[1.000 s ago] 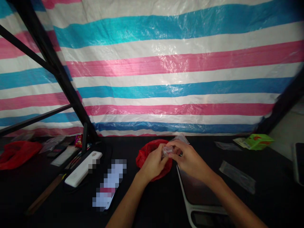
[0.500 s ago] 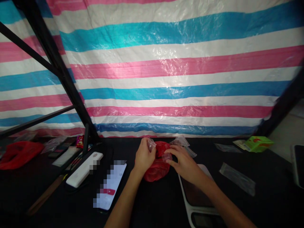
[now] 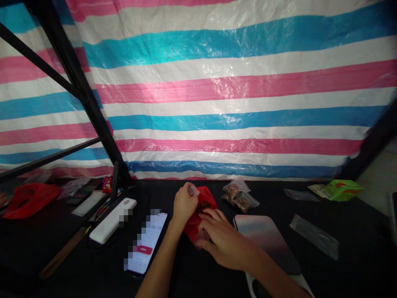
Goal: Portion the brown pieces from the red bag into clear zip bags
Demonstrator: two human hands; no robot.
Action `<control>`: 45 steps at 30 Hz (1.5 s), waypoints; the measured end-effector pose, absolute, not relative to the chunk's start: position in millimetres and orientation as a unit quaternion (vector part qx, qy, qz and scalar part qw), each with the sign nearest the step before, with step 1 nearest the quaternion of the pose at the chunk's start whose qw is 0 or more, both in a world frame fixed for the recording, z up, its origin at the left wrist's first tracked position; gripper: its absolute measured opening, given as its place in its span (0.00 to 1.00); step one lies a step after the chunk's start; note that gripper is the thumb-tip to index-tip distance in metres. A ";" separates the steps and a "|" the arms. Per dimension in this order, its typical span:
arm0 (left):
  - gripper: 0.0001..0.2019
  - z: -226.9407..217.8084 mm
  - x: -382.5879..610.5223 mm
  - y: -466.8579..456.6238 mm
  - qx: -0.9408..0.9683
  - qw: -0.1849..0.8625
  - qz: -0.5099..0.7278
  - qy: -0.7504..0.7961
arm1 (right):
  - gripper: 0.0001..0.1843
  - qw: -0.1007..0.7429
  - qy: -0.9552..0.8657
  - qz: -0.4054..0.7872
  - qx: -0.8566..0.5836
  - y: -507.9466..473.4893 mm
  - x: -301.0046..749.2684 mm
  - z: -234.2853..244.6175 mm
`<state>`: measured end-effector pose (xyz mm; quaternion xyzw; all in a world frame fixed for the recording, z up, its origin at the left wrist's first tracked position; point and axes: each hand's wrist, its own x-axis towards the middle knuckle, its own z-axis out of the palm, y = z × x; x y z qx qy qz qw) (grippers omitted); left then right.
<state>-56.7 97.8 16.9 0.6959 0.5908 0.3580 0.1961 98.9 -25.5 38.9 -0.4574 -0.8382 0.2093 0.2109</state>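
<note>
A red plastic bag [image 3: 192, 231] lies crumpled on the black table between my hands, its mouth parted over dark, loose contents [image 3: 204, 205]. My left hand [image 3: 183, 205] is closed at the bag's left side, pinching a small clear plastic bag [image 3: 193, 190]. At the bag's right side, my right hand [image 3: 221, 240] has its fingers curled at the opening. A see-through plastic piece [image 3: 203, 236] shows between its thumb and fingers; its exact shape is blurred. Beyond the right hand lie small clear bags filled with brown bits [image 3: 237, 194].
A scale [image 3: 266, 236] sits under and beside my right forearm. Left of my left arm are a lit phone [image 3: 145, 244] and a white power strip [image 3: 113, 221]. Flat clear bags [image 3: 314, 236] and a green box [image 3: 343, 189] lie right. Another red bag [image 3: 32, 200] is far left.
My right hand has moved left and nearer to me, onto the red bag's opening. The bag's dark contents and the filled clear bags behind now show. My left hand has shifted slightly left.
</note>
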 end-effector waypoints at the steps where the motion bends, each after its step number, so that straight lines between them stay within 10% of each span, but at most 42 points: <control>1: 0.09 16.3 -58.0 99.5 0.681 0.218 0.370 0.594 | 0.06 0.209 -0.838 0.213 -0.457 -26.2 97.2 38.9; 21: 0.05 34.8 -45.5 78.5 0.685 0.172 0.584 0.400 | 0.09 0.285 -0.773 0.238 -0.514 -31.1 166.7 87.9; 27: 0.04 28.4 -34.2 75.1 0.674 0.337 0.534 0.384 | 0.11 0.391 -0.732 0.200 -0.521 -19.2 122.0 63.6; 37: 0.04 28.7 -45.7 90.4 0.563 0.293 0.617 0.467 | 0.09 0.104 -0.773 0.139 -0.610 -19.3 135.9 55.6; 45: 0.14 40.9 -39.5 63.1 0.753 0.101 0.517 0.394 | 0.12 0.056 -0.748 0.041 -0.660 -14.3 132.9 53.8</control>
